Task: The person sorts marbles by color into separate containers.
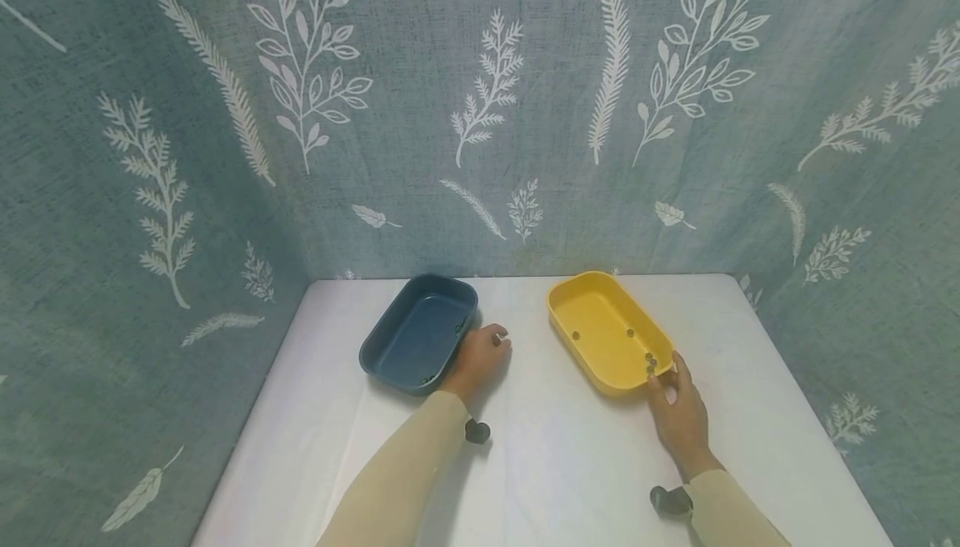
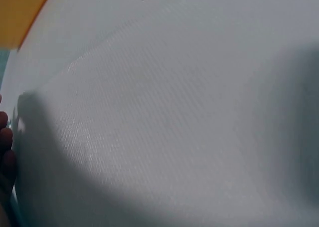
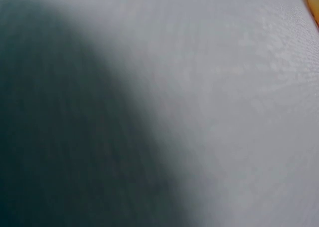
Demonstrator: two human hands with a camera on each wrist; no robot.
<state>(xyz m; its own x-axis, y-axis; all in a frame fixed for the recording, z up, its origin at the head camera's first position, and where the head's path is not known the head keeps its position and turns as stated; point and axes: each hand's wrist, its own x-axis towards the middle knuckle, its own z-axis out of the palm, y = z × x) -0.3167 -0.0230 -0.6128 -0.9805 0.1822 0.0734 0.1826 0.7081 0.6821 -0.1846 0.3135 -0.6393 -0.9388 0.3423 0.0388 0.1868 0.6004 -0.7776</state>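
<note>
In the head view a blue tray (image 1: 422, 338) lies left on the white table, with small greenish round pieces (image 1: 459, 328) along its right side and near corner. Just off that side is my left hand (image 1: 480, 359), fingers curled, pinching a small dark piece (image 1: 497, 339) between thumb and fingertip. Its fingertips (image 2: 6, 137) show at the left edge of the left wrist view. A yellow tray (image 1: 592, 313) stands to the right, holding several small greyish pieces (image 1: 649, 358), mostly near its front corner. My right hand (image 1: 682, 422) grips that corner, thumb and fingers at the rim.
The white tabletop (image 1: 555, 464) runs between and in front of the trays. A grey-green curtain with white leaf prints (image 1: 420, 113) encloses the back and sides. Dark wrist cameras (image 1: 477, 431) stick out from both sleeves. The right wrist view shows mostly table and shadow.
</note>
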